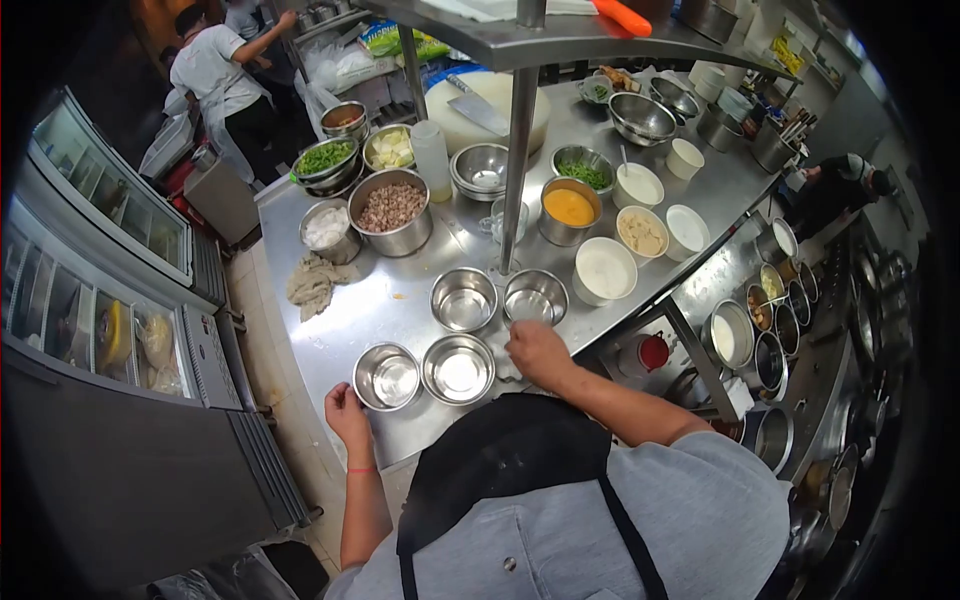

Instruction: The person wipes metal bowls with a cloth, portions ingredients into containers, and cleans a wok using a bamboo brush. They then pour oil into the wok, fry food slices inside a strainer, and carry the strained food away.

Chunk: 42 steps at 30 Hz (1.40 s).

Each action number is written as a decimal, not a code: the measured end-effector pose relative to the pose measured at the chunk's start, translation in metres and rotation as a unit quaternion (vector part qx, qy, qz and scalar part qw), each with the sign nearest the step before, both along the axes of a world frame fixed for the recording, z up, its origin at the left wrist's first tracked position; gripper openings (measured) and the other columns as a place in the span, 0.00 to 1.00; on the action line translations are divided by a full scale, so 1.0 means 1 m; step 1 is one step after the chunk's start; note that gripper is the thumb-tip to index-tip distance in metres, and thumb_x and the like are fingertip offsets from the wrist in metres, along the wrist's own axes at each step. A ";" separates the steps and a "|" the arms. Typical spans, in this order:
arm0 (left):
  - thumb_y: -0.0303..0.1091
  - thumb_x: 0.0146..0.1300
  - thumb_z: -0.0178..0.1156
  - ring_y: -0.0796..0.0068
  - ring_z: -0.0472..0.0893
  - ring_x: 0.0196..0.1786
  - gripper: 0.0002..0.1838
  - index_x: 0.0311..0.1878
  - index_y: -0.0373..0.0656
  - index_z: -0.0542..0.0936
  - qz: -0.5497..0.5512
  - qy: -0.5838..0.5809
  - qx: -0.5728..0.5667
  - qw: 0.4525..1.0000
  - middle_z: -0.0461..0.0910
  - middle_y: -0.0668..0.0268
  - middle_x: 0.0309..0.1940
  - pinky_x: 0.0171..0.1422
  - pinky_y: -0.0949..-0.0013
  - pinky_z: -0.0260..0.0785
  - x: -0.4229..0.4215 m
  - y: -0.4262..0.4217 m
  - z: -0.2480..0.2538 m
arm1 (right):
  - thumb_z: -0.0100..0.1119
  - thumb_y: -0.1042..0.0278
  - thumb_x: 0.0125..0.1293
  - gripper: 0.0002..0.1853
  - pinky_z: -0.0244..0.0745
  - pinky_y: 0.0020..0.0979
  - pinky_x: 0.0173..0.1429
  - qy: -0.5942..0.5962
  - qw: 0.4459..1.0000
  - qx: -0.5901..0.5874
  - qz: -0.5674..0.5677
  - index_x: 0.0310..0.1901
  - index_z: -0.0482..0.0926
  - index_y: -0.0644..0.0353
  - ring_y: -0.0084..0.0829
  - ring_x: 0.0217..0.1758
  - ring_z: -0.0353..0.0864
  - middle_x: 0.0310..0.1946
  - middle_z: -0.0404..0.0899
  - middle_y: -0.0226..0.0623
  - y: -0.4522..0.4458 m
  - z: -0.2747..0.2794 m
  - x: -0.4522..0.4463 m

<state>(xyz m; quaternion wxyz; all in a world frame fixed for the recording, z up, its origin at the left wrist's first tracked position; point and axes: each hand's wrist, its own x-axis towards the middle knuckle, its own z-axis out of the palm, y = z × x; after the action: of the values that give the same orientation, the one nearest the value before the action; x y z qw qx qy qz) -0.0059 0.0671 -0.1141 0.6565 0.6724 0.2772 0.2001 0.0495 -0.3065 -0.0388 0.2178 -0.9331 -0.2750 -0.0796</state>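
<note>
Several bare steel bowls stand on the steel table before me, two near and two farther off. My left hand (347, 412) is closed, its bent fingers beside the outer wall of the near left bowl (387, 377); whether they grip anything is hidden. The near right bowl (458, 369) sits close against that one. My right hand (540, 355) is closed too, with curled fingers at the lower rim of the far right bowl (536, 300); what lies inside them does not show. To its left is the far left bowl (464, 299).
A metal post (517, 150) rises behind the bowls to an overhead shelf (480, 40). Around it stand a pot of chopped meat (391, 208), an orange mixture (570, 207) and white tubs (605, 270). A cloth (318, 284) lies left. Other people (222, 75) work beyond.
</note>
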 end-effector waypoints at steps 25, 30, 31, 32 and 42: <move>0.27 0.61 0.60 0.75 0.77 0.44 0.18 0.54 0.35 0.72 0.082 -0.059 -0.020 0.995 0.74 0.63 0.48 0.41 0.72 0.73 -0.038 0.023 0.076 | 0.66 0.75 0.55 0.09 0.76 0.30 0.37 -0.334 0.912 0.236 0.028 0.40 0.81 0.62 0.34 0.33 0.81 0.32 0.80 0.38 0.023 0.264 0.079; 0.26 0.59 0.60 0.75 0.76 0.44 0.18 0.53 0.36 0.73 0.100 -0.041 -0.037 0.993 0.73 0.63 0.48 0.41 0.72 0.72 -0.034 0.019 0.092 | 0.64 0.64 0.55 0.11 0.75 0.36 0.46 -0.360 0.929 0.084 -0.012 0.38 0.85 0.58 0.37 0.39 0.81 0.34 0.83 0.40 -0.057 0.409 0.172; 0.26 0.59 0.60 0.75 0.76 0.44 0.18 0.53 0.36 0.73 0.073 -0.061 -0.038 0.995 0.74 0.63 0.48 0.41 0.72 0.72 -0.030 0.012 0.105 | 0.65 0.62 0.54 0.13 0.75 0.36 0.49 -0.292 0.954 0.053 0.045 0.40 0.86 0.57 0.36 0.43 0.82 0.37 0.84 0.41 -0.067 0.416 0.198; 0.25 0.59 0.60 0.75 0.76 0.44 0.18 0.53 0.36 0.73 0.046 -0.082 -0.041 0.995 0.74 0.63 0.48 0.41 0.72 0.72 -0.026 0.005 0.115 | 0.65 0.62 0.54 0.13 0.75 0.36 0.49 -0.293 0.954 0.055 0.042 0.40 0.86 0.57 0.36 0.43 0.82 0.37 0.84 0.41 -0.070 0.421 0.204; 0.24 0.58 0.61 0.75 0.77 0.43 0.19 0.53 0.36 0.72 0.005 -0.080 -0.029 0.996 0.73 0.62 0.50 0.40 0.73 0.72 -0.028 -0.007 0.127 | 0.64 0.66 0.54 0.14 0.75 0.31 0.49 -0.118 0.993 -0.007 -0.021 0.43 0.87 0.58 0.32 0.37 0.81 0.35 0.85 0.40 -0.057 0.422 0.220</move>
<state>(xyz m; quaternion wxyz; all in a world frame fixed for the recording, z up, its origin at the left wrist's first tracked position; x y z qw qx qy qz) -0.0342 0.0601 0.0131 0.6951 0.6332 0.2327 0.2486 0.2696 -0.3632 0.3830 0.1759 -0.9242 -0.2798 -0.1913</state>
